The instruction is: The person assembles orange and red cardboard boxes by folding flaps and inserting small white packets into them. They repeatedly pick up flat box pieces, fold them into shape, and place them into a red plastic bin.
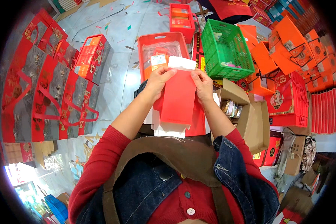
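Between my two hands is a red paper carton [178, 99], with a white flap standing up at its far end. My left hand [157, 83] pinches its left edge near that flap, thumb on top. My right hand [204, 86] grips the right edge at about the same height. More red and white flat card pieces [169, 130] lie beneath the carton, over my lap. Just beyond my hands stands a red plastic bin [140, 54] with a clear liner, holding small orange boxes [158, 60]. The carton's inside is hidden from this view.
A green plastic crate [211, 69] stands ahead to the right. Nearer, an opened cardboard box [264, 128] holds wrapped packets [230, 109]. Red and grey gift bags [44, 97] line the left. Orange boxes [287, 44] pile up on the right. Paper scraps litter the tiled floor [117, 61].
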Tool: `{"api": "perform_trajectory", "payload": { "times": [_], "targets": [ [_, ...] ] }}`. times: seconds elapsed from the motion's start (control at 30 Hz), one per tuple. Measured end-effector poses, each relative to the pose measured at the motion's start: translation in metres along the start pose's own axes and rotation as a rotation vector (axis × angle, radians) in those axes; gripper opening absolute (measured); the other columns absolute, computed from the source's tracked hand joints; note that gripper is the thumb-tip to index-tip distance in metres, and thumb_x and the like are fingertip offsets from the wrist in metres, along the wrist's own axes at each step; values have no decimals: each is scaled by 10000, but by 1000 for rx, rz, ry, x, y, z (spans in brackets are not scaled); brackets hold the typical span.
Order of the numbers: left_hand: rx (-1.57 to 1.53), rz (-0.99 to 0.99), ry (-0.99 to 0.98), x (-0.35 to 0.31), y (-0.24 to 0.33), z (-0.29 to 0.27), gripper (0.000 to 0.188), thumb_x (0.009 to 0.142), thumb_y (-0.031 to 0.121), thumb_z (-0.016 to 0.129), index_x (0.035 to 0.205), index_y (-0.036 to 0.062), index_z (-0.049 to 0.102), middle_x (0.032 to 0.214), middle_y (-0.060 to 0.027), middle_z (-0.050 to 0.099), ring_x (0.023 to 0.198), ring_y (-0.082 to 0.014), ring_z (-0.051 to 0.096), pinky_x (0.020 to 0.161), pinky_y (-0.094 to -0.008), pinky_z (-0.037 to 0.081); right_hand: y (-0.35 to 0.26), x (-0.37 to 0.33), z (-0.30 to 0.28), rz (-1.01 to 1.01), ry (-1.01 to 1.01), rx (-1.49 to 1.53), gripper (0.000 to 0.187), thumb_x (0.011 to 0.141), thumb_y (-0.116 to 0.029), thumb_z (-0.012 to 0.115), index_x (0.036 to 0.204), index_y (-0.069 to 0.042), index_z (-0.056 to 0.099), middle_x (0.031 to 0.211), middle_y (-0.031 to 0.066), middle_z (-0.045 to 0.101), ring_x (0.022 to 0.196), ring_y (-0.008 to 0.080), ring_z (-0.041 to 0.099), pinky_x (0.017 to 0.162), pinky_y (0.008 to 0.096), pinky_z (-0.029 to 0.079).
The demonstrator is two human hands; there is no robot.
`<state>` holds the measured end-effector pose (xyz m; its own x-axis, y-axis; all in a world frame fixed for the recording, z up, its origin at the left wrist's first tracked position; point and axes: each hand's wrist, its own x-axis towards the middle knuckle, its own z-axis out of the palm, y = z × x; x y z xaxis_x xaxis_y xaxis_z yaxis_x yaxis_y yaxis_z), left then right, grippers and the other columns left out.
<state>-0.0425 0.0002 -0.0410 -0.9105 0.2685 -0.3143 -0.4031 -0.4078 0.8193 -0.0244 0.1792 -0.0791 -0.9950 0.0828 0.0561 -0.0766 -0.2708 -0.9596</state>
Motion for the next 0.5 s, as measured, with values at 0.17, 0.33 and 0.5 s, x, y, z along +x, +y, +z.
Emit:
{"api": "perform_trajectory", "payload": {
  "times": [0.17,0.33,0.5],
  "targets": [
    [28,190,11,-11,-5,3,135,822,85,665,909,33,576,860,-41,616,773,-94,595,691,-236,496,-14,2,1,-196,-8,-72,205,884,-181,616,1010,-22,587,891,14,603,844,80,569,754,224,455],
    [170,373,-92,-26,6,16,274,803,48,675,999,43,485,918,-73,609,814,-112,592,715,-249,494,-69,15,5,85,-352,22,280,911,-208,564,1101,-8,604,981,42,625,942,129,603,815,247,465],
    [219,454,-136,-32,8,16,428,803,29,669,1085,76,350,1025,-105,596,893,-138,581,755,-268,486,-117,14,17,149,-575,-335,258,857,-133,630,1083,-9,647,977,40,657,869,78,577,787,232,475]
  ]
}}
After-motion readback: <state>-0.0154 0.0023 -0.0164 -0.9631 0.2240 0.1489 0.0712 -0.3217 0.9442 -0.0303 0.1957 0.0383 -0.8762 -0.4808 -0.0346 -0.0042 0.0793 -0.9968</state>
